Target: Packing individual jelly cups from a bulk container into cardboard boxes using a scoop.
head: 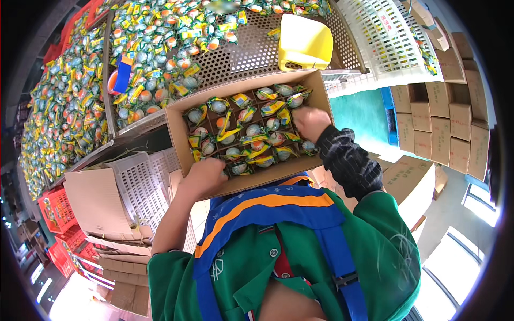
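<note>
An open cardboard carton (249,182) with a divider grid sits in front of me, slightly tilted in view. Many of its cells hold egg-shaped items in clear, yellow and green printed plastic wrappers, such as one wrapped egg (253,130) near the middle. My left hand (207,174) reaches over the near left corner, fingers curled down among the cells. At the right end, my right hand (311,122) is bent inside the carton wall beside the wrapped eggs. Both sets of fingertips are hidden, so whether either hand grips an egg is unclear.
Beyond the carton, a perforated metal table (225,64) carries heaped wrapped eggs, a yellow plastic scoop (307,40) and a blue-and-orange tape dispenser (120,78). A white crate (385,36) stands right, near stacked cartons (439,120). Flattened cardboard (96,200) and red crates (58,208) are left.
</note>
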Demonstrator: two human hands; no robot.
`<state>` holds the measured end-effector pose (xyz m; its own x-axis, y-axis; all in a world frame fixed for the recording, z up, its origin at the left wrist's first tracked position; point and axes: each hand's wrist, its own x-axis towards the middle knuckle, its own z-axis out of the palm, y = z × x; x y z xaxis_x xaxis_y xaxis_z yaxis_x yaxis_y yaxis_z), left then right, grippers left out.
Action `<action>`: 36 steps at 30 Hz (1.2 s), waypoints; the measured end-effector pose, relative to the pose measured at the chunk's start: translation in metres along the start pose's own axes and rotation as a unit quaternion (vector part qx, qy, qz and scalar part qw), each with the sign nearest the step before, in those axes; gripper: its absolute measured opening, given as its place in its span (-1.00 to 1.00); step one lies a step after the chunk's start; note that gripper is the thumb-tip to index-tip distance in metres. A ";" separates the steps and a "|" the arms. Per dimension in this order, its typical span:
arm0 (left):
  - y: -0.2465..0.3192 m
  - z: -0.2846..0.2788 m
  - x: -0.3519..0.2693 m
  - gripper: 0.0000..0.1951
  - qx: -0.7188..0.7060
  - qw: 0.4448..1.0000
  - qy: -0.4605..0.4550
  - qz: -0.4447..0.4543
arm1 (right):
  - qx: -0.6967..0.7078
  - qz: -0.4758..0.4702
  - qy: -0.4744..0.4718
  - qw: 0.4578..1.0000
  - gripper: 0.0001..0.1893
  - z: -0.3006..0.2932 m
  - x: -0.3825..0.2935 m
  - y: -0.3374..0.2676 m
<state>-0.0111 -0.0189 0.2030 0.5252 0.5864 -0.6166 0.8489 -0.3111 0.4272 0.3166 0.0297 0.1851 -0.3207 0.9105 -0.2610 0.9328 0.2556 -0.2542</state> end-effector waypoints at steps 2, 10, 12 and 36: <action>0.011 -0.015 0.022 -0.68 -0.041 0.987 0.151 0.020 | 0.024 -0.022 0.203 0.979 -0.80 0.006 0.027 -0.002; 0.031 0.060 0.104 -0.15 0.083 0.956 0.252 0.124 | -0.080 -0.019 0.080 0.993 -0.27 0.090 0.039 0.015; 0.031 0.063 0.111 -0.16 0.092 0.959 0.236 0.125 | -0.067 -0.015 0.138 0.988 -0.24 0.090 0.046 0.016; 0.021 0.011 0.099 -0.42 0.032 0.923 0.326 0.203 | 0.026 -0.053 0.217 0.974 -0.23 0.067 0.035 -0.004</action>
<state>0.0598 0.0244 0.1438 0.6712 0.7308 0.1242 0.6031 -0.6358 0.4817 0.2903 0.0392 0.1148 -0.3041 0.9344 0.1853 0.8847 0.3492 -0.3089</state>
